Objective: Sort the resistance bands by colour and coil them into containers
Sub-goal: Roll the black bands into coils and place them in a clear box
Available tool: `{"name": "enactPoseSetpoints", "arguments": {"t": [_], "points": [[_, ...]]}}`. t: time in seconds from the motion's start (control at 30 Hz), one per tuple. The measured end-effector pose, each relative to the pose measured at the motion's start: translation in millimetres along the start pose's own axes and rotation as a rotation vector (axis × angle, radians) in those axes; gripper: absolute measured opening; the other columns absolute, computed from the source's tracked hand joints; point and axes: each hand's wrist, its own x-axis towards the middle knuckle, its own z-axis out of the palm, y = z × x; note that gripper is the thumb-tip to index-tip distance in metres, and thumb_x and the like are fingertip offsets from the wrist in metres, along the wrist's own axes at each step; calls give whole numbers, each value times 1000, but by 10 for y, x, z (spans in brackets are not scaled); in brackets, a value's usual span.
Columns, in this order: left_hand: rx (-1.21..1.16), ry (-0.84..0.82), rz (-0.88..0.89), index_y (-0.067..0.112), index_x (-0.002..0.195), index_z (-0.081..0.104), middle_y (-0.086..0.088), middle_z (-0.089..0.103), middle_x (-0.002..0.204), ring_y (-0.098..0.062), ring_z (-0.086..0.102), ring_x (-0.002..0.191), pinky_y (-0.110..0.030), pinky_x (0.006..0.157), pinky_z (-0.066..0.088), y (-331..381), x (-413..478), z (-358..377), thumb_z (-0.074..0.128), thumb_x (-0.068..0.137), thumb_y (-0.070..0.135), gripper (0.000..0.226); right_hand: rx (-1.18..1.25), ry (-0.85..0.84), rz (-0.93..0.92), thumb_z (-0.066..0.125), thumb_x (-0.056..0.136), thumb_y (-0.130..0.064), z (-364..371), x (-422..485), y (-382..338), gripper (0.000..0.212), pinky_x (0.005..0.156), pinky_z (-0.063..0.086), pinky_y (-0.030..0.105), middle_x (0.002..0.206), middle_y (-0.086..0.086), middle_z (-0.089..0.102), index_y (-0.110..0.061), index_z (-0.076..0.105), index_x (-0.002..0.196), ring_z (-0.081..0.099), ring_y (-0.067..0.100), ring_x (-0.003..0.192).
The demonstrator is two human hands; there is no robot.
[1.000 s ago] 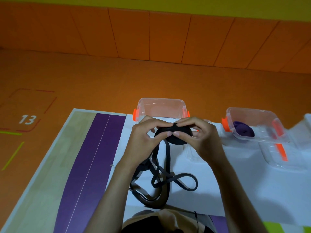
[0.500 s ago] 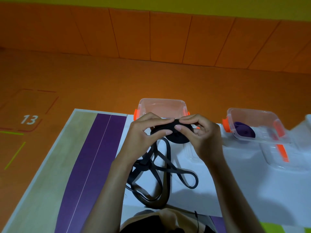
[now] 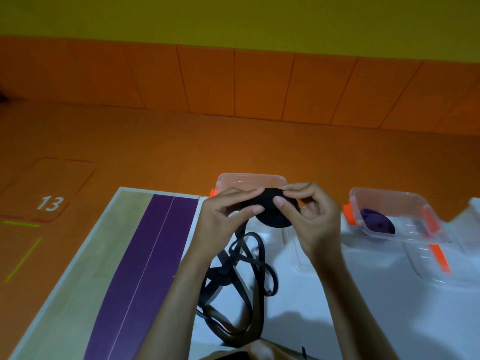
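Head view: left hand [image 3: 220, 219] and right hand [image 3: 309, 216] pinch a coiled black resistance band [image 3: 272, 214] between them, its loose tail trailing onto the table [image 3: 363, 307].

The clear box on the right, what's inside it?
A coiled purple band lies inside the clear box, near the end with the orange latch. Whether anything sits under the coil cannot be seen, because the coil covers that spot.

Left hand [image 3: 220, 220]: showing bare, nails trimmed short.
Right hand [image 3: 313, 222]: showing bare likewise.
Forearms [image 3: 176, 294]: running uncovered to the lower edge.
Clothing: a tan garment [image 3: 259, 349] is peeking in below, a thin black cord [image 3: 304, 352] lying on it.
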Motion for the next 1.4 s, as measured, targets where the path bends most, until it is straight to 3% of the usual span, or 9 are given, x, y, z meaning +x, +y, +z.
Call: {"name": "enactPoseSetpoints", "arguments": {"t": [0.17,0.37,0.5,0.7,0.83,1.0,1.23,1.3,1.4], "points": [[-35,100,-81,30,101,84,3,83,102,-15,79,99,-19,86,59,-155,-69,53,91,79,11,30,-29,-69,165,90,80,-21,-89,0,89,28,80,63,29,100,3,79,-26,63,83,77,21,97],[-120,-33,-265,35,116,82,3,80,117,-17,75,114,-22,95,57,-371,-174,50,84,87,14,36,-83,-51,228,83,88,-33,-148,-130,283,24,87,65,36,112,-6,80,-41,79,109,77,17,108],[-28,54,-201,26,105,84,6,82,102,-9,77,97,-16,83,57,-426,-187,100,88,85,12,25,-88,-44,298,88,79,-38,-170,-204,379,21,80,64,29,98,-4,80,-32,72,91,79,17,95],[-89,58,-227,23,109,84,-1,82,107,-19,78,104,-25,88,60,-487,-186,218,86,86,12,25,-102,46,268,88,81,-32,-252,-123,425,19,84,64,41,93,3,77,-35,69,85,77,24,93],[-59,24,-205,28,103,86,2,82,97,-11,78,92,-20,80,59,-452,-39,261,89,81,13,26,-89,-84,252,82,91,-22,-402,-50,417,22,91,63,34,111,-2,78,-32,75,109,75,20,109],[-18,39,-105,31,102,83,4,82,102,-13,78,98,-19,85,58,-329,192,401,89,85,16,24,-110,2,223,88,80,-39,-434,202,250,17,78,62,26,96,-3,78,-35,72,86,76,15,91],[-6,-54,-80,32,111,84,2,81,113,-20,77,110,-41,95,63,36,657,447,90,81,30,30,-33,42,27,80,91,-14,-533,585,-41,24,87,60,30,105,0,76,-28,61,85,73,19,104],[19,-57,-43,34,106,84,4,82,108,-18,78,105,-36,91,64,195,745,506,91,82,26,26,-31,-6,36,83,88,-23,-601,660,-180,27,88,63,34,108,0,76,-29,57,86,74,20,108],[30,-49,47,37,106,82,6,81,108,-16,78,105,-31,92,63,417,810,650,89,84,31,24,-120,10,-3,86,81,-40,-699,792,-436,25,88,59,23,105,-12,75,-42,67,96,73,9,104]]}}
